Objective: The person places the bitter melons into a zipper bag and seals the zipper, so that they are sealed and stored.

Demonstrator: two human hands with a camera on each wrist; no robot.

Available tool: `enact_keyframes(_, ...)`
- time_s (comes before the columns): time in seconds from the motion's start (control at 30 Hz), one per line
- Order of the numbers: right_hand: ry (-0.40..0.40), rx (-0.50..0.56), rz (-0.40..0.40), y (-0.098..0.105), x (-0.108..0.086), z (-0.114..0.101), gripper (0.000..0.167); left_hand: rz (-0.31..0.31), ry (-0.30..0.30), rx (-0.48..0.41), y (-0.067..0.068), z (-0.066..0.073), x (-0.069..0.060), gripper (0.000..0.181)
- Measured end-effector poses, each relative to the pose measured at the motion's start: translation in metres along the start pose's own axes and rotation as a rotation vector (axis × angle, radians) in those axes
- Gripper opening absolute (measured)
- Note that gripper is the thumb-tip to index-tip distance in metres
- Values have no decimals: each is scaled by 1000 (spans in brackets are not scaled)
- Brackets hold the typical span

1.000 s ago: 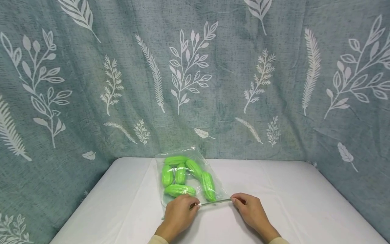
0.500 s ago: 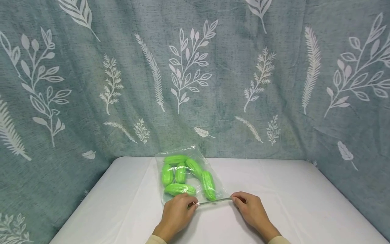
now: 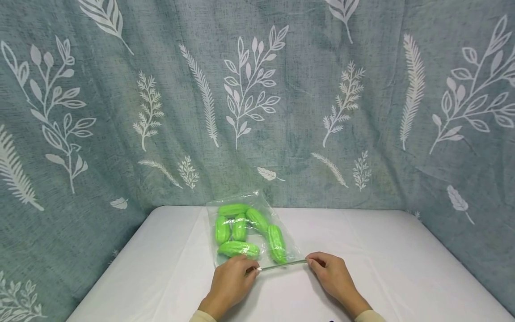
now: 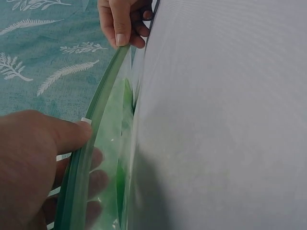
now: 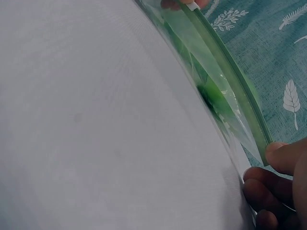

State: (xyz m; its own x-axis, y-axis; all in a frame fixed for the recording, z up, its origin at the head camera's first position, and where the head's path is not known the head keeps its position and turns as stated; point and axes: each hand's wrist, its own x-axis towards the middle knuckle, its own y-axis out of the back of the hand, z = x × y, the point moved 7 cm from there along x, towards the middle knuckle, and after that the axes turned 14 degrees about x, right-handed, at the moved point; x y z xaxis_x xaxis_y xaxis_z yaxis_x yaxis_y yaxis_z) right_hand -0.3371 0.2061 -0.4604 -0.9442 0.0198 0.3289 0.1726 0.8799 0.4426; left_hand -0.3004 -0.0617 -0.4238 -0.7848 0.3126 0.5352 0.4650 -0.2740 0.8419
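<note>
A clear zip bag lies on the table with several bright green, ridged, long vegetables inside, cucumber-like in shape. Along its near edge runs a green zip strip with a small white slider. My left hand pinches the strip at the slider, thumb on the near side and fingers seen through the plastic behind. At the bag's right corner, my right hand pinches the end of the strip between thumb and finger. The strip's left end is hidden behind my left hand in the head view.
A white-covered table extends to both sides of the bag. Behind and beside it hangs a blue-green curtain with white leaf prints. The bag's far corner reaches toward the table's back edge.
My left hand has slid slightly left along the zip strip, together with the white slider. My right hand stays at the right corner, and the vegetables keep their places.
</note>
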Motion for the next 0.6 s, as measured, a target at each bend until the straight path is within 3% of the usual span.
enact_keyframes(0.37, -9, -13, 11, 1, 0, 1, 8, -4, -8, 11, 6, -6, -4, 5)
enact_keyframes(0.6, -16, 9, 5, 1, -1, -1, 8, -41, -5, -18, 4, -12, -6, 4)
